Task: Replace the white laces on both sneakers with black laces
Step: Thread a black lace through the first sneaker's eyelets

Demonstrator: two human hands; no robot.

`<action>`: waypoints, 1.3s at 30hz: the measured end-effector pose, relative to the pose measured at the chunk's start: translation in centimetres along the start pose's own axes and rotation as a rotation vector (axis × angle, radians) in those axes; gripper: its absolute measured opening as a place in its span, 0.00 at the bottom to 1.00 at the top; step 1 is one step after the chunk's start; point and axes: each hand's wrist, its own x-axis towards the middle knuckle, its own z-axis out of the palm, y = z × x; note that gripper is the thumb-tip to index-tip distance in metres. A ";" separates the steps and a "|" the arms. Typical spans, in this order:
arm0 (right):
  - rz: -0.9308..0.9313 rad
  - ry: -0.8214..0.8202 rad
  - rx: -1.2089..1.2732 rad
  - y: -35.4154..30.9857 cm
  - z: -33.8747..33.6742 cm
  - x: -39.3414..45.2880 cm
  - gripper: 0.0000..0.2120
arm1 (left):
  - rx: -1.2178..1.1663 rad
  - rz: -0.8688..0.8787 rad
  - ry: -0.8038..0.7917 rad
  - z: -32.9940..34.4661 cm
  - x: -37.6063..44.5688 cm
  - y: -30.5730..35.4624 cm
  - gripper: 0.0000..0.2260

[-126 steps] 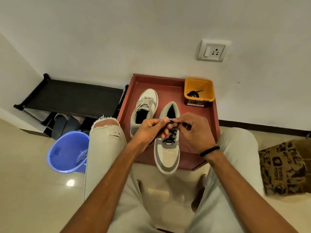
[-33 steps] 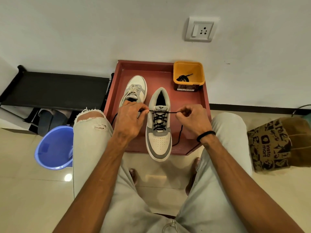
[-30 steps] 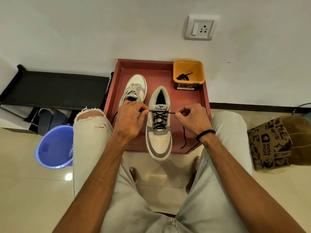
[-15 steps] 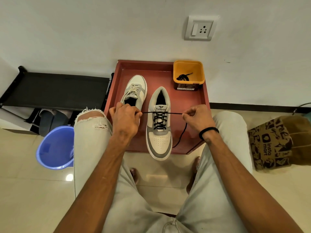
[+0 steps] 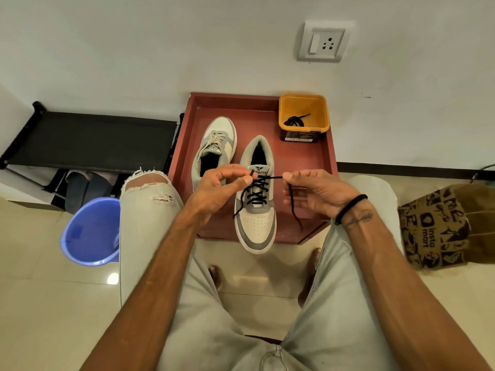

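Two grey-and-white sneakers stand on a red tray point(image 5: 316, 162). The right sneaker point(image 5: 255, 226) is threaded with a black lace point(image 5: 257, 192), and its toe juts over the tray's front edge. My left hand point(image 5: 218, 190) pinches the lace's left end beside the tongue. My right hand point(image 5: 318, 192) pinches the right end, and the rest of that end hangs down across my palm. The left sneaker point(image 5: 217, 145) behind carries a white lace point(image 5: 213, 141). Another black lace point(image 5: 294, 120) lies coiled in an orange tub point(image 5: 304, 129) at the tray's back right.
A blue bucket point(image 5: 89, 232) stands on the floor at left, beside a black shoe rack point(image 5: 91, 140). A printed paper bag point(image 5: 439, 226) sits at right. My knees flank the tray, with the wall and a socket point(image 5: 322, 42) right behind it.
Both hands turned palm-up and moved inward over the right sneaker. The lace's taut top span slackened, and both ends now hang loose beside the shoe.
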 end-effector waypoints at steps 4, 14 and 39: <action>-0.124 -0.024 0.133 0.4 0.4 1.1 0.12 | -0.070 0.081 0.023 1.5 0.8 -0.4 0.10; -0.322 0.105 0.241 0.3 2.8 3.5 0.08 | -0.013 0.119 0.156 2.6 1.9 -1.1 0.10; -0.495 0.361 -0.370 2.7 3.4 5.4 0.04 | 0.260 0.341 0.106 2.2 2.2 -1.5 0.06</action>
